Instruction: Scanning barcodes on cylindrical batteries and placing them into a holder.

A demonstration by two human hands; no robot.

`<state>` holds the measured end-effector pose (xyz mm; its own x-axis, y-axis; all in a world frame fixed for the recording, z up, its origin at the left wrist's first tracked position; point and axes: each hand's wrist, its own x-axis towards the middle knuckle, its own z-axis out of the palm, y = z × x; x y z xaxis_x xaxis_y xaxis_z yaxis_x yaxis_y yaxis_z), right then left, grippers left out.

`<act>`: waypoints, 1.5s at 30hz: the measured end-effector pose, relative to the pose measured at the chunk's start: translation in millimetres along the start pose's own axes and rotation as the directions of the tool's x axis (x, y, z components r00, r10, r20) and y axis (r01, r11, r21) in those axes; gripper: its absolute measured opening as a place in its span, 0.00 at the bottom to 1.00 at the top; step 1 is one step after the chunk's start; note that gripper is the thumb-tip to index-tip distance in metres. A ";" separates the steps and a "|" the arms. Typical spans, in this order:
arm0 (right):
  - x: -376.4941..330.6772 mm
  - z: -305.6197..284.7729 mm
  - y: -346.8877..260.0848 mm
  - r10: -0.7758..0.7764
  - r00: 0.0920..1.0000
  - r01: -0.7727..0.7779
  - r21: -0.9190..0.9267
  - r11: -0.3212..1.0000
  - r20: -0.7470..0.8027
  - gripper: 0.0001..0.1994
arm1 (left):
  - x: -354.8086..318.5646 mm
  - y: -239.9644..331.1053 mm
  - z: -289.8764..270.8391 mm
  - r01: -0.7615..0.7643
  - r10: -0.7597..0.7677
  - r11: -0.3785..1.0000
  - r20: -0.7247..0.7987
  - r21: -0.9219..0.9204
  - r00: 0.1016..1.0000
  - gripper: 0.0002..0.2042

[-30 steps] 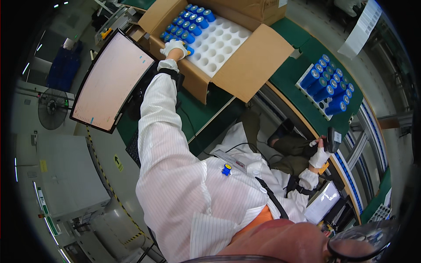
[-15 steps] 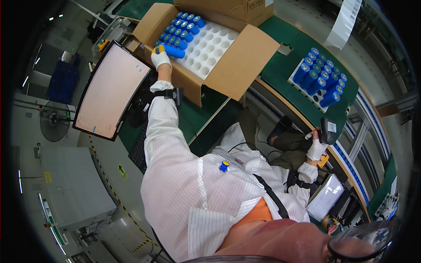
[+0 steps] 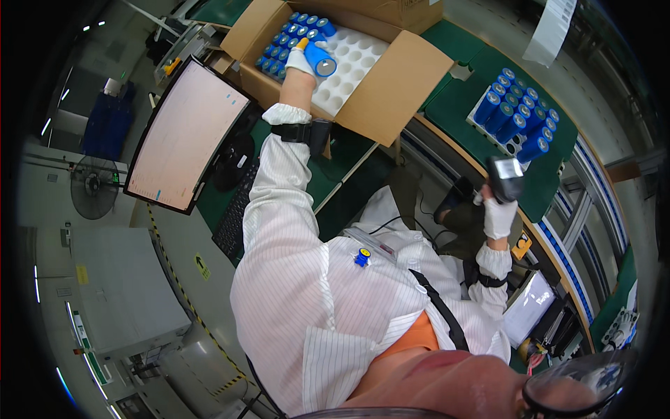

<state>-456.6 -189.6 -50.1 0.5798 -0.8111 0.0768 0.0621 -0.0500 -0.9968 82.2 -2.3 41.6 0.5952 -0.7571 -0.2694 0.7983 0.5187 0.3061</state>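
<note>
Right hand: your white-gloved right hand [image 3: 499,218] has its fingers wrapped round a black handheld scanner [image 3: 505,180].
Side tray: a white perforated tray [image 3: 500,145] holds upright blue cylinders [image 3: 515,112], on the green tabletop [image 3: 453,98].
Left hand: your white-gloved left hand [image 3: 300,61] grips a tilted blue cylindrical cell [image 3: 319,61] over the foam.
Carton: the open brown cardboard box [image 3: 398,87] holds a white foam insert [image 3: 349,66], its left sockets filled with blue cells [image 3: 283,42].

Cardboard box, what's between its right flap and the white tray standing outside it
The head view shows the green tabletop between the right flap and the white tray of blue cylinders.
</note>
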 end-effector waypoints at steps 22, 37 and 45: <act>11.5 56.2 -70.1 -0.394 0.871 0.489 -0.445 0.750 0.293 0.16 | -53.5 -258.5 150.8 0.244 -0.236 0.680 -0.108 0.692 0.966 0.17; -2.0 -67.4 41.9 -0.027 0.905 0.209 0.388 0.898 -0.425 0.07 | 11.6 -436.2 172.9 -0.470 -0.283 -0.301 0.393 0.830 0.875 0.31; -1.1 -72.5 48.1 -0.062 0.918 0.225 0.386 0.894 -0.392 0.07 | 58.2 -468.1 141.4 -0.548 -0.215 -0.761 0.662 0.347 0.718 0.25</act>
<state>-513.2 -233.4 -99.7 0.2096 -0.9699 0.1238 0.5002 -0.0025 -0.8659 -269.9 -345.3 11.7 0.1950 -0.9180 0.3454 -0.9656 -0.1179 0.2318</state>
